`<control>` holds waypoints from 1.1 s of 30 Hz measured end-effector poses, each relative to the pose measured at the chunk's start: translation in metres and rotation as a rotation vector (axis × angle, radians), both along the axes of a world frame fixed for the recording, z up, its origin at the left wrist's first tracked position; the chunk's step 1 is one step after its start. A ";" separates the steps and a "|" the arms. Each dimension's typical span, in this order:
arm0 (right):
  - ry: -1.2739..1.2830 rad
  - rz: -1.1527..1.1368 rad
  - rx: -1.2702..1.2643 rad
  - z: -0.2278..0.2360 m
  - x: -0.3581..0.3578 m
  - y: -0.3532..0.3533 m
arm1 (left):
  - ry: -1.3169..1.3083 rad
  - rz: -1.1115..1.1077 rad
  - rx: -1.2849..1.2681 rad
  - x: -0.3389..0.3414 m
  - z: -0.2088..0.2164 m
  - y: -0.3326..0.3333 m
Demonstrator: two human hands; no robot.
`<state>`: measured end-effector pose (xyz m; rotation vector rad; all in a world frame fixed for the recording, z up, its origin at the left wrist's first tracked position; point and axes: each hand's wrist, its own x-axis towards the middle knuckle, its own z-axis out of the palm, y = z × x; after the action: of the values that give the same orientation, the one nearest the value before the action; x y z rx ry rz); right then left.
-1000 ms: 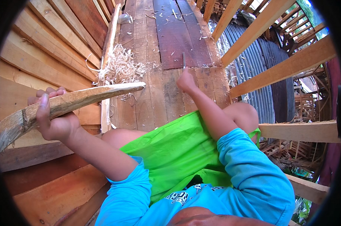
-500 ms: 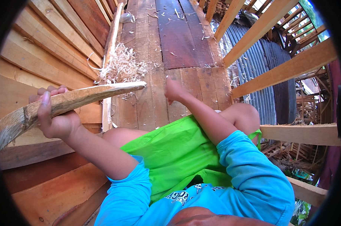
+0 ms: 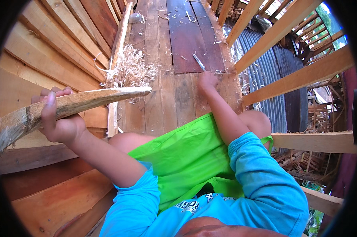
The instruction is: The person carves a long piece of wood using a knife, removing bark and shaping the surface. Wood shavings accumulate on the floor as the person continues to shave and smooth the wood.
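My left hand (image 3: 63,127) is wrapped round a long, curved piece of wood (image 3: 94,100), thumb on top. The wood has a pale, shaved tip towards the middle, and its rough, thicker end runs out at the left rim. Over the floor planks, my right hand (image 3: 208,82) is closed on a knife, whose narrow metal blade (image 3: 198,62) points away from me. The fist hides the handle. Blade and wood are well apart.
Curled wood shavings (image 3: 132,71) are heaped on the plank floor (image 3: 168,100). A slatted timber wall (image 3: 48,51) rises at the left. Wooden rails (image 3: 301,76) stand at the right, before corrugated metal sheets (image 3: 261,67). Green cloth (image 3: 190,154) covers my lap.
My right hand has moved right and farther away from the wood's tip, and the knife blade now shows clearly. My left hand and the wood have barely moved.
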<state>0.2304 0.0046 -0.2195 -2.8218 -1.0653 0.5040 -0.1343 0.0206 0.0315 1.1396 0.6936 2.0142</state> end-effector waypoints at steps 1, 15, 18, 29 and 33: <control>-0.095 0.113 0.027 0.001 -0.003 0.007 | 0.014 0.016 0.006 -0.004 0.000 0.000; 0.254 0.492 0.545 -0.052 -0.054 0.130 | 0.017 -0.059 -0.024 0.000 -0.005 0.007; -0.120 0.458 0.313 -0.062 -0.043 0.155 | 0.007 -0.075 -0.052 0.011 -0.005 0.008; 0.455 0.392 0.429 -0.050 -0.131 0.095 | 0.001 -0.125 -0.064 0.004 -0.009 0.011; 0.607 0.531 0.862 -0.044 -0.144 0.086 | 0.017 -0.117 -0.068 0.004 -0.008 0.007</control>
<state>0.0864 0.0901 -0.2635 -1.5085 -1.4100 0.6611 -0.1299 0.0272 0.0234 1.1322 0.6828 1.8713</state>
